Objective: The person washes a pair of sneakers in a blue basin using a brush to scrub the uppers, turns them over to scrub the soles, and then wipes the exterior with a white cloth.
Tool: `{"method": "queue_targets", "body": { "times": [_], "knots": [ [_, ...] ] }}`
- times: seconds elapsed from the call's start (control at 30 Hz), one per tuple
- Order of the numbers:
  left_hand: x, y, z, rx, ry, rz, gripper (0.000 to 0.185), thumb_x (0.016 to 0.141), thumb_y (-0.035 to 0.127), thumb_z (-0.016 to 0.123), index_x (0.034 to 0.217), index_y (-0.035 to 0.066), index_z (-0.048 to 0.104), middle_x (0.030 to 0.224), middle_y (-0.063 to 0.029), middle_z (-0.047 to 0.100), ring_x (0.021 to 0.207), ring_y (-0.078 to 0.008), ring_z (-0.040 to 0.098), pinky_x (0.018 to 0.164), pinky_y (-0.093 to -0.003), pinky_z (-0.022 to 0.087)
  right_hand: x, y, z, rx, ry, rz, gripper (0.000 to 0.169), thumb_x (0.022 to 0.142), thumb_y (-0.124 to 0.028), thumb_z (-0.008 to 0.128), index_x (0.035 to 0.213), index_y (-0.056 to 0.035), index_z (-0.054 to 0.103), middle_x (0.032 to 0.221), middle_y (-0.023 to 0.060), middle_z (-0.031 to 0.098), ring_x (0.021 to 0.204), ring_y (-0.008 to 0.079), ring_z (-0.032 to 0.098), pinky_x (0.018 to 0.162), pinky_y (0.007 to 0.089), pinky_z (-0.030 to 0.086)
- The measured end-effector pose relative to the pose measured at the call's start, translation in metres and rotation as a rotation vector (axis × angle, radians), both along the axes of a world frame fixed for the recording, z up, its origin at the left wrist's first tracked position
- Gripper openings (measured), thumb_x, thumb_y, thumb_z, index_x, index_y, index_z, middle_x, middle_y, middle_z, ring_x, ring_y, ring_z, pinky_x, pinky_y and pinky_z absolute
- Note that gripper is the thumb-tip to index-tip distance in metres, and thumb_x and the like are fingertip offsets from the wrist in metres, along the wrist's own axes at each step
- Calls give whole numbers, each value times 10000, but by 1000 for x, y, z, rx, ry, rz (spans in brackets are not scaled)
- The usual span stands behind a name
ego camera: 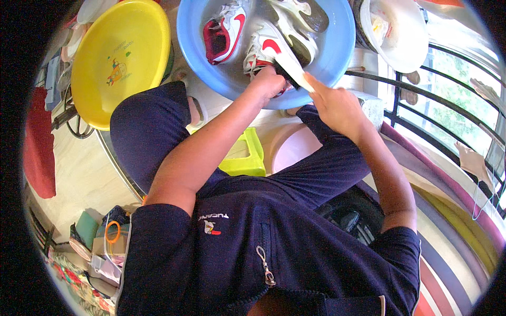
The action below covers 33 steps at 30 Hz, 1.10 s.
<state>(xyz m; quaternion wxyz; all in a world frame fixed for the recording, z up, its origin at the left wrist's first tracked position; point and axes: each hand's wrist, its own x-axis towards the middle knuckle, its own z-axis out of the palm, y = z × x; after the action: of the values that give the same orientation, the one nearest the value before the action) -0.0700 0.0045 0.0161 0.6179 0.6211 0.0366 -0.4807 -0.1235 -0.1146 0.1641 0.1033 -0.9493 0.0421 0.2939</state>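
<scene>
In front of me is a blue plastic basin with shoes and what looks like water inside. My left hand grips a white sneaker with a red swoosh at its heel end, low in the basin. A white-handled scrub brush is held by my right hand; its dark bristles lie against that sneaker, partly hidden behind the handle. Another white sneaker with red lining rests to the left. On the right side of the basin lies a white and dark olive shoe, with a similar shoe beyond it.
A yellow plastic basin leans at the left. Between my legs are a lime-green plastic stool and a pink basin. A white bucket stands at the upper right, by a black metal railing. Striped fabric lies at right.
</scene>
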Motion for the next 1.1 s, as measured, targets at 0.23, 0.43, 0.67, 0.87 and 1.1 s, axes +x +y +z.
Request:
{"method": "queue_targets", "body": {
  "times": [0.23,0.43,0.67,0.87,1.1],
  "knots": [
    [6,1,6,116,-253,-226,344,656,172,705,886,-65,610,782,-184,629,704,-260,603,658,-346,465,72,17,-51,-173,-28,111,419,859,-222,430,1273,-159,418,814,214,621,767,365,609,675,468,478],
    [2,0,-4,199,-624,-304,442,688,348,691,771,-66,559,724,-215,570,655,-252,543,635,-350,438,16,-34,-19,172,-223,-109,371,863,-209,469,1224,-133,509,873,189,630,790,281,627,700,379,482],
    [51,9,45,-373,-141,318,255,868,269,538,911,19,568,828,-49,596,725,-114,535,662,-270,431,-25,-14,52,243,-198,-711,375,872,-140,500,1248,-147,500,612,92,468,580,88,410,577,249,409],
    [63,19,69,-333,23,472,311,905,283,480,927,-12,576,828,-61,600,723,-124,555,676,-280,453,5,17,45,37,-322,-399,400,862,-238,465,1260,-200,458,803,229,608,766,401,591,701,486,462],
    [74,25,56,-314,-19,558,355,909,290,461,938,-45,576,786,-78,608,643,-137,567,611,-274,458,41,27,72,-26,-244,-184,381,881,-250,441,1257,-195,474,802,255,588,761,409,581,723,470,445]
  ]
}}
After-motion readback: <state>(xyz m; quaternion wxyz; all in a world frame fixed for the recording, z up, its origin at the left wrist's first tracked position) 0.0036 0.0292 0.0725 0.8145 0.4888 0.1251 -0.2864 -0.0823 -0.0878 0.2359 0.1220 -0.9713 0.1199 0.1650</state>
